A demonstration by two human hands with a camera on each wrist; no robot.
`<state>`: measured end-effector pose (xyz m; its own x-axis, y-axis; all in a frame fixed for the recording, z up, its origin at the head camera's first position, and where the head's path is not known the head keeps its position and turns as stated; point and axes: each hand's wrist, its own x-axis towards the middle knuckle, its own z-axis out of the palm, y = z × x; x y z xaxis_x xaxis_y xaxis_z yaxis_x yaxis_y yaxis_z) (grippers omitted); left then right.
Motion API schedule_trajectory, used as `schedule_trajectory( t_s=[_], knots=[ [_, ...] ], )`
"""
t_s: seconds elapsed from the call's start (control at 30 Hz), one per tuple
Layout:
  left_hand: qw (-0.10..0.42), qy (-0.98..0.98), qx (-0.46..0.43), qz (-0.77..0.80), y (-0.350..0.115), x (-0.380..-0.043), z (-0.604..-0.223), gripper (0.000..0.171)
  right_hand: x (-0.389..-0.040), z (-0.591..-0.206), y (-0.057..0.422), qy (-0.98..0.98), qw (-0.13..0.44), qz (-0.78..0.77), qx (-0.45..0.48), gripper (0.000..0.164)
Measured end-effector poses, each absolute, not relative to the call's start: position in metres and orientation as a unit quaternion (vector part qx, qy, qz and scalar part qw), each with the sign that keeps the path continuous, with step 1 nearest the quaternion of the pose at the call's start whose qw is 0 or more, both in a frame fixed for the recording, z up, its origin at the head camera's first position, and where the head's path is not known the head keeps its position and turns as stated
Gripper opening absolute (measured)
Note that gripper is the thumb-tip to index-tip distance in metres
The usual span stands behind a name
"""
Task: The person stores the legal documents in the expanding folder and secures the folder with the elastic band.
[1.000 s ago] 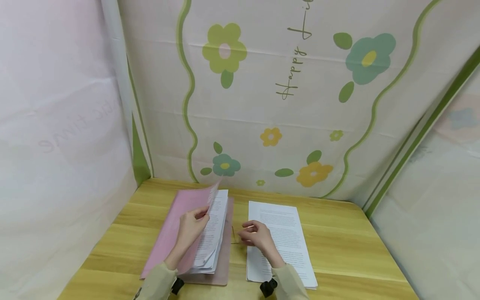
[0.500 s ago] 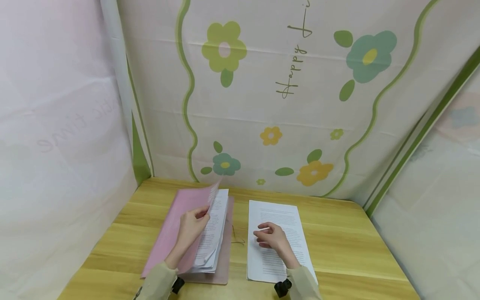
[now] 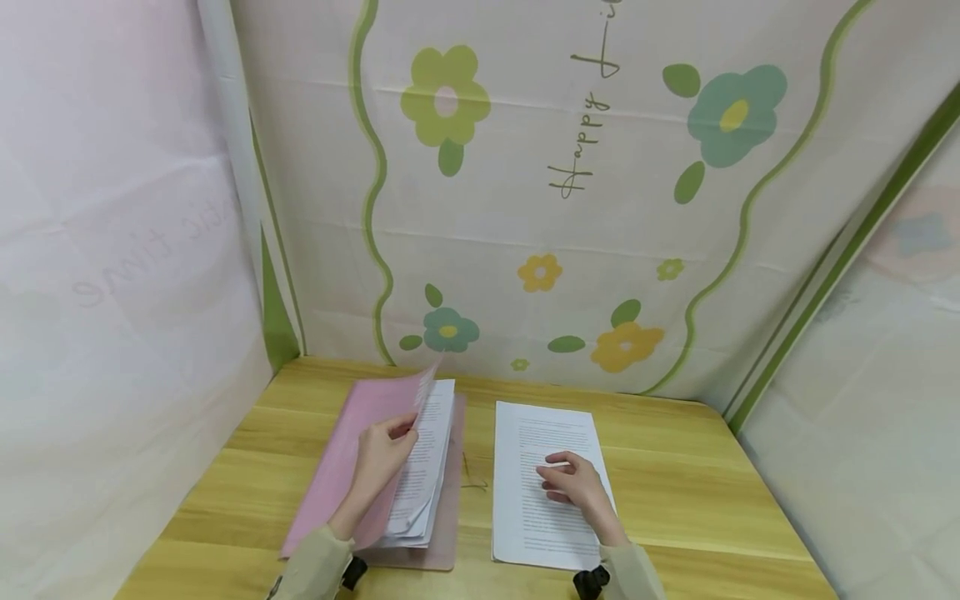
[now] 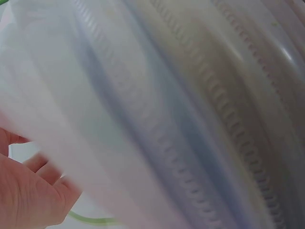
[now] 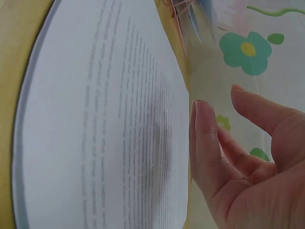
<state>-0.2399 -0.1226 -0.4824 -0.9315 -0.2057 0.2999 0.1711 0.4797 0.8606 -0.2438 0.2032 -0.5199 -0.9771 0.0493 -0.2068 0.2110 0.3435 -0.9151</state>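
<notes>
On the left of the table lies a pink folder [image 3: 352, 433], its translucent front cover raised. My left hand [image 3: 381, 458] pinches the cover's free edge between thumb and fingers. Beneath the cover, printed sheets [image 3: 431, 450] show, with a curled lower corner. In the left wrist view, binding holes and clear sleeves [image 4: 157, 105] fill most of the picture. My right hand [image 3: 577, 483] hovers over a stack of printed paper [image 3: 517, 500] on the right, fingers loosely bent. The right wrist view shows a gap between its thumb and fingers [image 5: 205, 124], with nothing held.
A thin brown string [image 3: 474, 485] lies on the wooden table [image 3: 675, 475] between folder and stack. Floral fabric [image 3: 487, 208] hangs behind the table, and pale fabric walls stand at both sides.
My right hand has moved rightward from the stack's left edge to over its middle, uncovering the string. The left hand keeps holding the cover in the same place.
</notes>
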Motion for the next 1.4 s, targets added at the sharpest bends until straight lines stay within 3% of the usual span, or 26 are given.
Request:
schedule_trajectory(
  t_s=[0.43,1.03,1.4],
  knots=[
    [0.188,-0.838,0.003,-0.512,-0.122,-0.239,-0.483,0.029,-0.234,-0.521,0.236,0.84,0.05,-0.531,0.104,0.044],
    [0.177,-0.845,0.012,-0.504,-0.12,-0.238,-0.484,0.029,-0.229,-0.515,0.256,0.94,-0.011,-0.329,0.086,0.048],
    [0.181,-0.844,0.013,-0.505,-0.12,-0.238,-0.483,0.028,-0.23,-0.519,0.258,0.968,-0.002,-0.232,0.09,0.066]
  ],
)
